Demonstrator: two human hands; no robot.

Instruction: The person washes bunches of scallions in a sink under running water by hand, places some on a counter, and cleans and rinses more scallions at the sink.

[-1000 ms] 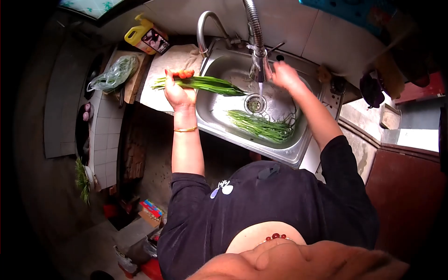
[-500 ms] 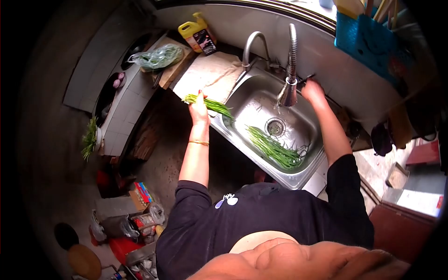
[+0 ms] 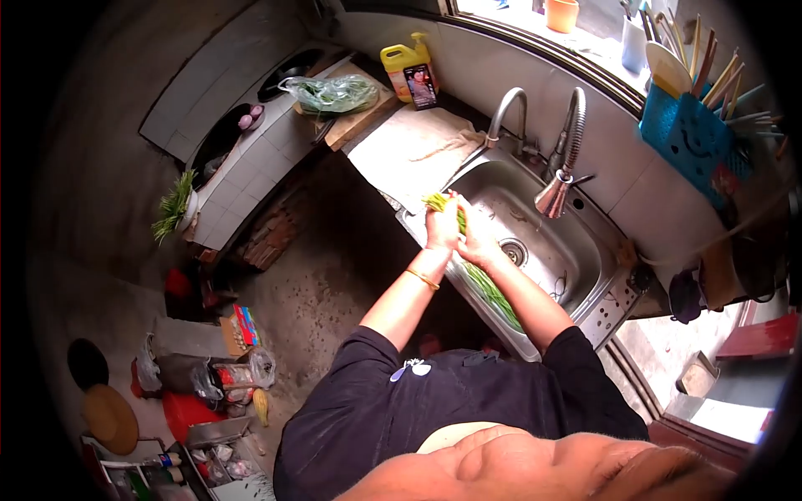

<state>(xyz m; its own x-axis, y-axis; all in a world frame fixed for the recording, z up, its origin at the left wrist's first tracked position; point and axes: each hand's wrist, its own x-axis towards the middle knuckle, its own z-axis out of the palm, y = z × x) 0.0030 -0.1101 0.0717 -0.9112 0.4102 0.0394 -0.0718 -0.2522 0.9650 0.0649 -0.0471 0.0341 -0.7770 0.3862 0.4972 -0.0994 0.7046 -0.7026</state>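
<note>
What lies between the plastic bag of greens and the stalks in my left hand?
In the head view, the wooden board edge, then the pale countertop, lie between the plastic bag of greens and the green stalks in your left hand.

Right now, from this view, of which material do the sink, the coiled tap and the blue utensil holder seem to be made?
Sink: probably stainless steel, shiny, with bright reflections on its grey surface. Coiled tap: likely polished or chromed metal, with glints along its ribs. Blue utensil holder: perhaps moulded plastic, from its even colour; finish unclear.
</note>
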